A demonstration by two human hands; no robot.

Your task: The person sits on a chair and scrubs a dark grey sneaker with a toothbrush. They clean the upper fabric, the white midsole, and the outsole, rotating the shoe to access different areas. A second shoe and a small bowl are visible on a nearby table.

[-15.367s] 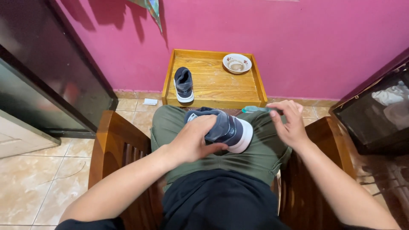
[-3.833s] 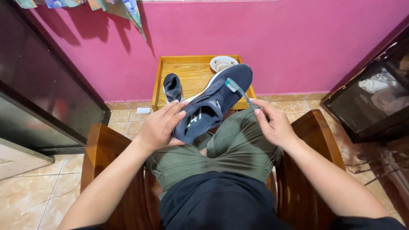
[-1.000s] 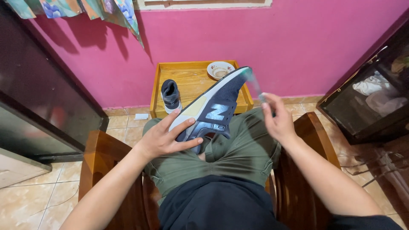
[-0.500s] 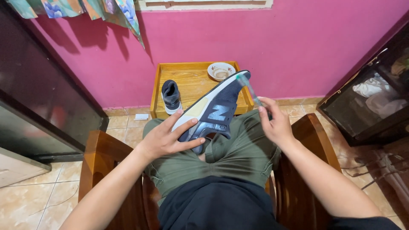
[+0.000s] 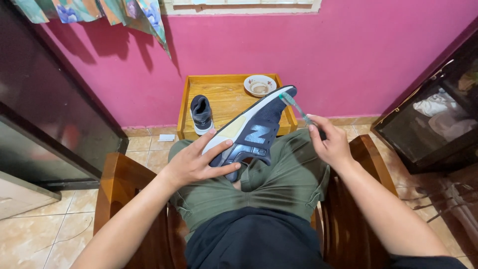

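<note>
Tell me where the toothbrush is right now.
In the head view, the toothbrush is right of centre, held in the right hand, its head against the toe of the raised navy shoe.

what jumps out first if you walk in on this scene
The dark blue shoe held tilted over the lap in the left hand, with the right hand putting a toothbrush to its toe. Behind it, a bright pink wall and a low wooden tray table carrying the second shoe and a small bowl.
</note>
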